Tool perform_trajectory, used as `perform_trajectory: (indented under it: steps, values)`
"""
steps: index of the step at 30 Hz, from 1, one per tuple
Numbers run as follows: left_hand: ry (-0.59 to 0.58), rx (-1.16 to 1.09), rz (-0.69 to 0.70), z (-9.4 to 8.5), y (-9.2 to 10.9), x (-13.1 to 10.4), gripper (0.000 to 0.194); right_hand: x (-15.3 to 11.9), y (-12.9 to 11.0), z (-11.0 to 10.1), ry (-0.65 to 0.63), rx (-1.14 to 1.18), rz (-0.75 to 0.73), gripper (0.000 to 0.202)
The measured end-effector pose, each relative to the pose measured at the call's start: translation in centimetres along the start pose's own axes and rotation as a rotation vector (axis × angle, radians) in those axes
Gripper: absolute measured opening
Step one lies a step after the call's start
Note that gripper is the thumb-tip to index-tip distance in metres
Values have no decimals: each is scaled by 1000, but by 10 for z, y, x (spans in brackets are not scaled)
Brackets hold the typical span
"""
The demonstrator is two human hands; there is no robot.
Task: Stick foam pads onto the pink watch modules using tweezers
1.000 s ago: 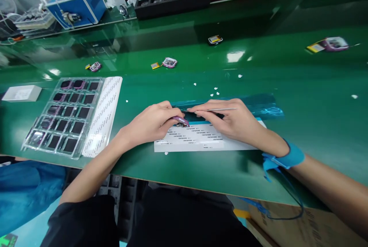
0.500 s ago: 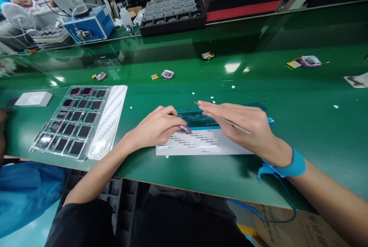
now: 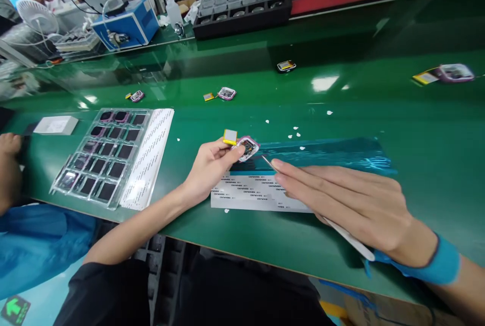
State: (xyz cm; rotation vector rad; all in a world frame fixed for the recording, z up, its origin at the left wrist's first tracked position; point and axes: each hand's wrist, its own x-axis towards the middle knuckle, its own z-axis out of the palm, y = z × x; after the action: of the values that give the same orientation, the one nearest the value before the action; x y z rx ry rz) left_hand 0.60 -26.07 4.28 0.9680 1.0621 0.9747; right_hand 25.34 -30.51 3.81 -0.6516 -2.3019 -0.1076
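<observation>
My left hand (image 3: 212, 167) pinches a small purple-rimmed device (image 3: 249, 148), its open side with the circuit facing up. A yellow-edged battery (image 3: 230, 137) sits beside it at my fingertips. My right hand (image 3: 341, 199) is closed round thin metal tweezers (image 3: 350, 239), whose tip is just right of the device. Below both hands lies a white printed sheet (image 3: 246, 197), and a shiny blue film (image 3: 333, 154) stretches along its far edge. Small white bits (image 3: 296, 128) are scattered behind the film.
On the left stand a clear tray of dark screens (image 3: 102, 156), a white printed strip (image 3: 147, 164) and a white box (image 3: 56, 125). More opened devices (image 3: 226, 94) lie farther back. A blue machine (image 3: 127, 25) and black tray (image 3: 242, 20) are behind. A person's arm (image 3: 9, 169) shows at left.
My left hand has lifted the device off the sheet and turned it, so its circuit side and battery now show. My right hand has moved right and nearer, uncovering more blue film.
</observation>
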Motion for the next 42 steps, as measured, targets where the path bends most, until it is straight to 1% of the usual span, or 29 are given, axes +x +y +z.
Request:
perform_trajectory:
  steps: [2, 3, 8, 13, 16, 20, 26, 27, 30, 33, 37, 40, 42]
  values:
    - [20, 27, 23, 3, -3, -4, 10, -2, -1, 3, -45, -12, 33, 66]
    - [20, 12, 18, 4, -4, -6, 12, -3, -1, 5, -58, -16, 40, 67]
    - [9, -67, -45, 6, -2, -13, 30, -3, 3, 8, -35, -25, -77, 62]
    - [-3, -64, -41, 8, -1, -16, 29, -6, 2, 13, -39, -39, -106, 53]
    - [-5, -68, -42, 9, -1, -18, 33, -9, 0, 13, -53, -6, -87, 56]
    - [2, -41, -31, 10, -1, -18, 37, -9, -6, 12, -78, 33, -11, 61]
    - [43, 54, 38, 11, -7, -19, 23, -4, -26, 15, -43, 109, 211, 71]
    - [55, 62, 59, 12, -8, -19, 24, -4, -28, 15, -44, 112, 226, 71]
    - [66, 78, 100, 12, -9, -19, 32, -5, -25, 15, -29, 111, 188, 66]
    - [55, 85, 116, 11, -6, -19, 30, -6, -16, 14, -4, 109, 99, 60]
    - [39, 68, 118, 12, -5, -20, 28, -6, -10, 14, -25, 110, 20, 59]
    - [22, 96, 113, 13, -6, -21, 31, -5, -13, 12, -18, 106, 88, 60]
    - [12, 164, 123, 8, -4, -17, 32, -5, -14, 9, -3, 99, 155, 61]
